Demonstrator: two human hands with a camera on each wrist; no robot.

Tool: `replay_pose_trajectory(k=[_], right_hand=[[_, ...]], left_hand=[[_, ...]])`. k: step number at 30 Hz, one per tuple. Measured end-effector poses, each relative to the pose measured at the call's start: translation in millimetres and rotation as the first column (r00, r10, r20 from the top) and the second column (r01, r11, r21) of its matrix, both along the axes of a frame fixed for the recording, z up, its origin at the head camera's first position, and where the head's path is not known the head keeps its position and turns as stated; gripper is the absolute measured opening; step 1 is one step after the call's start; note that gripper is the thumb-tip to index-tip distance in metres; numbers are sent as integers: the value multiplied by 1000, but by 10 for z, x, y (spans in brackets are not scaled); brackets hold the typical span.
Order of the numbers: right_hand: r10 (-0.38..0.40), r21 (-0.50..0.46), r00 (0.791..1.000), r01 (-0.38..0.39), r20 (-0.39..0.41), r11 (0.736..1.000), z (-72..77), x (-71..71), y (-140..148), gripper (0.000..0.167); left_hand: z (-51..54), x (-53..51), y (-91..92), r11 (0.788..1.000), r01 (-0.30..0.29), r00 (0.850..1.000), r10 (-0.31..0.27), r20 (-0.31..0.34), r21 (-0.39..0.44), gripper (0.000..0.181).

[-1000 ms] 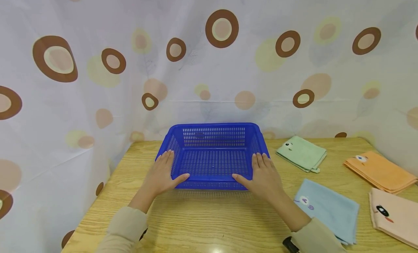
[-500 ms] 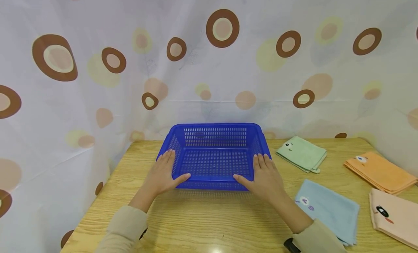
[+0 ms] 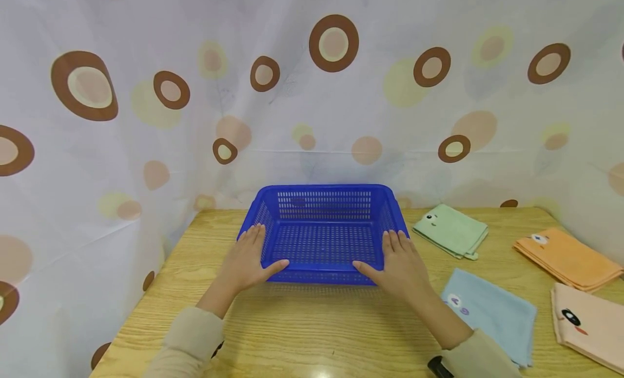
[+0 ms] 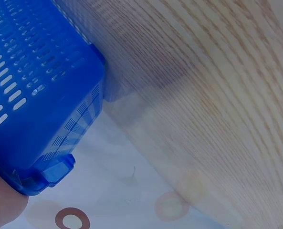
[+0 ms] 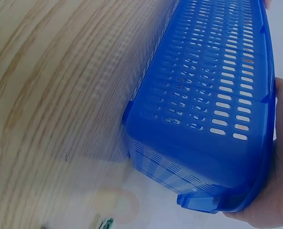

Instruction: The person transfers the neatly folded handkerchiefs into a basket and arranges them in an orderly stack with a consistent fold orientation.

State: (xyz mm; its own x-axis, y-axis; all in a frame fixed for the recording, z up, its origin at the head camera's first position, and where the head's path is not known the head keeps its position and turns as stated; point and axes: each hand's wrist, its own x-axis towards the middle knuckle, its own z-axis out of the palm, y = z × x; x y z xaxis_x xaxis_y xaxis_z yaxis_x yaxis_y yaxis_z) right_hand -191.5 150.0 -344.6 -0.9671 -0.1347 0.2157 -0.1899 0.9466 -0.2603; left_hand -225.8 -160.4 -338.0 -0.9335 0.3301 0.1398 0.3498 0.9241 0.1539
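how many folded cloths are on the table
4, all right of the blue basket: green cloth at back, orange cloth farther right, pink cloth nearer, blue cloth partly hidden by the right sleeve. More may lie out of frame.

I see room over the worktop (image 3: 317, 326) behind the fingers (image 3: 251, 238); between them the blue basket (image 3: 319, 268) stands in the way, open on top.
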Motion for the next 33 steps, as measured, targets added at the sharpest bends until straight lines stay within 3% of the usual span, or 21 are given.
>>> replay_pose_trajectory(k=[33], right_hand=[[4, 10, 1000, -4, 21, 1000, 1, 13, 170, 101]], left_hand=[[-38, -2, 161, 1000, 2, 1000, -2, -19, -1, 99]])
